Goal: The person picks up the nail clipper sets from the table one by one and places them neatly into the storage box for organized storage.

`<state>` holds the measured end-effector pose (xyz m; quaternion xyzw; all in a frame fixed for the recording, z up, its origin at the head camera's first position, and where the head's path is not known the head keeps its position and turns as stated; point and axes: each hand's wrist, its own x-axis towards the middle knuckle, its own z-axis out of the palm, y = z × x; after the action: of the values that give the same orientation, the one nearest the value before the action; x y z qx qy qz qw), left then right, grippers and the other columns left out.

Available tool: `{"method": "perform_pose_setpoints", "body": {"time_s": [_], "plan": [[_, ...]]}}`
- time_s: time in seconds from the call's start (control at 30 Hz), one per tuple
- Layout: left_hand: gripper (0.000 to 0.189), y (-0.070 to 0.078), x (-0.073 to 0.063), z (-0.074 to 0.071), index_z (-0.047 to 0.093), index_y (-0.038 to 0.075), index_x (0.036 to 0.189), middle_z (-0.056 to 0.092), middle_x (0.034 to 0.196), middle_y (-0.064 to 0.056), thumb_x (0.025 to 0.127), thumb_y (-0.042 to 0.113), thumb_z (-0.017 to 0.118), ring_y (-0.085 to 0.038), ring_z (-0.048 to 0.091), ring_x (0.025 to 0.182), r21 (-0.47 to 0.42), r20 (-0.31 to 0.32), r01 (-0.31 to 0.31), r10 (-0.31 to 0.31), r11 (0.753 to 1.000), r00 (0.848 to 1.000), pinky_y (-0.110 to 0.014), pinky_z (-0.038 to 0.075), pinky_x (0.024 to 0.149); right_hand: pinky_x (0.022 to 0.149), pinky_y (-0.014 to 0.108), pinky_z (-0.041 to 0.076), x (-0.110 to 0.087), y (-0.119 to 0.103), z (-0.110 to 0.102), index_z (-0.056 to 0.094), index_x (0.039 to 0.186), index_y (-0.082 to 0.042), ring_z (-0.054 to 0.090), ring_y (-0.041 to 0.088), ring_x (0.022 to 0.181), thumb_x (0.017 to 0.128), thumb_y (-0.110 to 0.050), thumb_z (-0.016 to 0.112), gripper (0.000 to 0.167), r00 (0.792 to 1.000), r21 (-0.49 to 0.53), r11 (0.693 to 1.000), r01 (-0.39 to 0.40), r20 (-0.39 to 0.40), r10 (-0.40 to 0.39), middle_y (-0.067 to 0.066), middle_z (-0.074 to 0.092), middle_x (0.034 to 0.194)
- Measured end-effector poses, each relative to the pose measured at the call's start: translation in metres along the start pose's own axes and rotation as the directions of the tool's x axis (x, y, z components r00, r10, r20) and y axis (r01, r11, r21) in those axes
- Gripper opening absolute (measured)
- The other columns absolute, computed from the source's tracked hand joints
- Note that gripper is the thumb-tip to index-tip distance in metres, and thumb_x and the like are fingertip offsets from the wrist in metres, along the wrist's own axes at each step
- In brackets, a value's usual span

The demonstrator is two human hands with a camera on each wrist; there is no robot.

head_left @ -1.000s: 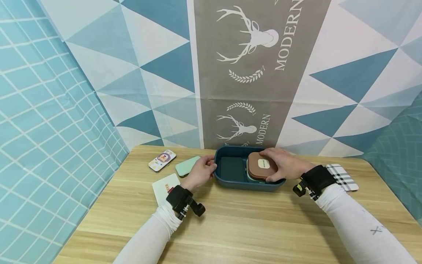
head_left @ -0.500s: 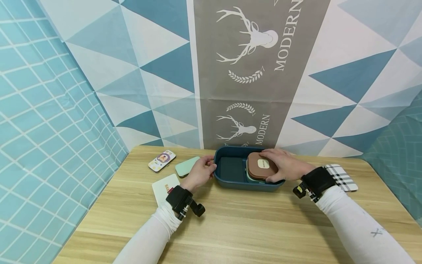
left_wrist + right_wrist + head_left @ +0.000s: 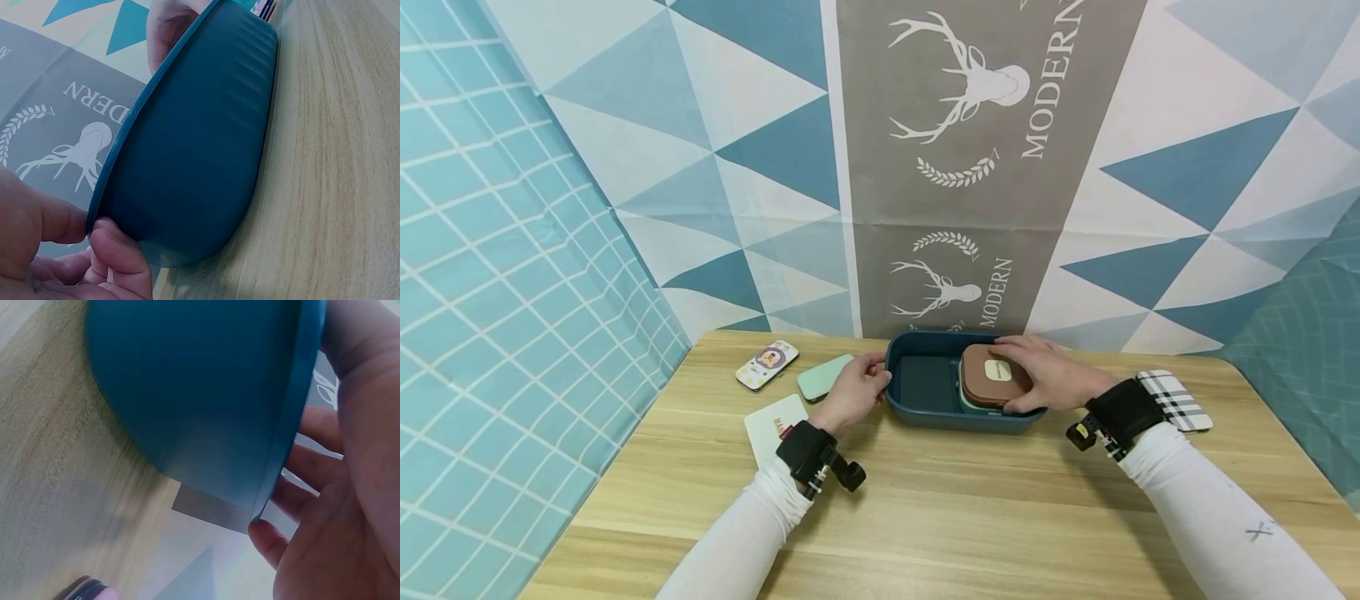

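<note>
A dark blue plastic bin (image 3: 962,423) stands on the table by the wall, its outer side filling much of both wrist views. At its left end, my left hand (image 3: 853,392) pinches the rim between thumb and fingers. Inside the bin's right half, a brown rounded case (image 3: 977,377) with a cream label sits on top of a light green one (image 3: 967,405). My right hand (image 3: 1052,377) grips the brown case from the right, thumb at its front and fingers toward its back. The bin's left half shows a bare dark floor. The bin wall hides the cases in the right wrist view.
Left of the bin lie a tin with a cartoon print (image 3: 769,364), a mint green tin (image 3: 822,378) and a white square item with lettering (image 3: 771,417). A plaid flat case (image 3: 1180,402) lies to the right. The patterned wall (image 3: 947,200) rises behind the bin.
Both hands, the bin and the cases keep their places. Only a very slight shift of the whole head view shows.
</note>
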<state>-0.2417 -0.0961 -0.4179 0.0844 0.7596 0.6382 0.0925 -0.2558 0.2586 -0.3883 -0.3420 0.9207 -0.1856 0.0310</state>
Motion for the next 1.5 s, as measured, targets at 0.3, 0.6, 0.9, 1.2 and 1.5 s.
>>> {"method": "perform_pose_setpoints", "body": {"time_s": [0.3,0.6,0.9,1.2,1.5], "plan": [[0.044,-0.001,0.001,-0.001,0.046,-0.008,0.154,0.050,0.101,-0.010,0.111,0.001,0.051,-0.022,0.054,0.074,-0.003,-0.006,0.011,-0.011,1.000,1.000,-0.032,0.047,0.067,0.115,0.069,0.028,0.000,-0.002,-0.001,0.051,0.155,-0.002,0.040,0.042,0.144,0.085,-0.039,0.091,0.089,1.000,0.007,1.000,-0.014,-0.018,0.014,0.020,0.046,0.158],[0.044,0.000,0.003,-0.001,0.047,-0.009,0.153,0.052,0.102,-0.009,0.111,0.001,0.051,-0.021,0.055,0.073,0.013,-0.013,0.011,-0.011,1.000,1.000,-0.033,0.049,0.066,0.116,0.068,0.026,-0.006,-0.010,-0.008,0.046,0.158,0.000,0.036,0.042,0.147,0.090,-0.047,0.086,0.092,0.998,0.054,0.998,-0.028,-0.047,0.031,0.020,0.043,0.160],[0.043,0.000,0.004,0.000,0.048,-0.008,0.153,0.052,0.102,-0.009,0.111,0.001,0.052,-0.021,0.055,0.074,0.010,-0.018,0.015,-0.015,1.000,1.000,-0.032,0.048,0.067,0.115,0.070,0.024,-0.013,-0.014,-0.010,0.045,0.158,-0.002,0.035,0.040,0.148,0.091,-0.048,0.084,0.090,0.997,0.074,0.996,-0.045,-0.066,0.050,0.018,0.042,0.161],[0.044,0.000,0.004,0.000,0.047,-0.007,0.154,0.052,0.103,-0.009,0.111,0.002,0.052,-0.019,0.054,0.074,0.007,-0.016,0.025,-0.025,1.000,1.000,-0.032,0.048,0.068,0.116,0.071,0.026,-0.024,-0.016,-0.017,0.043,0.160,-0.006,0.031,0.045,0.151,0.094,-0.048,0.082,0.088,0.992,0.062,0.995,-0.079,-0.098,0.085,0.022,0.039,0.162],[0.044,-0.001,0.004,0.000,0.047,-0.007,0.153,0.052,0.102,-0.009,0.111,0.002,0.052,-0.019,0.054,0.073,0.000,-0.015,0.022,-0.022,1.000,1.000,-0.032,0.048,0.066,0.114,0.069,0.032,-0.035,-0.013,-0.021,0.042,0.160,-0.004,0.034,0.046,0.149,0.098,-0.037,0.080,0.081,0.985,0.059,0.996,-0.071,-0.151,0.079,0.023,0.040,0.161]]}}
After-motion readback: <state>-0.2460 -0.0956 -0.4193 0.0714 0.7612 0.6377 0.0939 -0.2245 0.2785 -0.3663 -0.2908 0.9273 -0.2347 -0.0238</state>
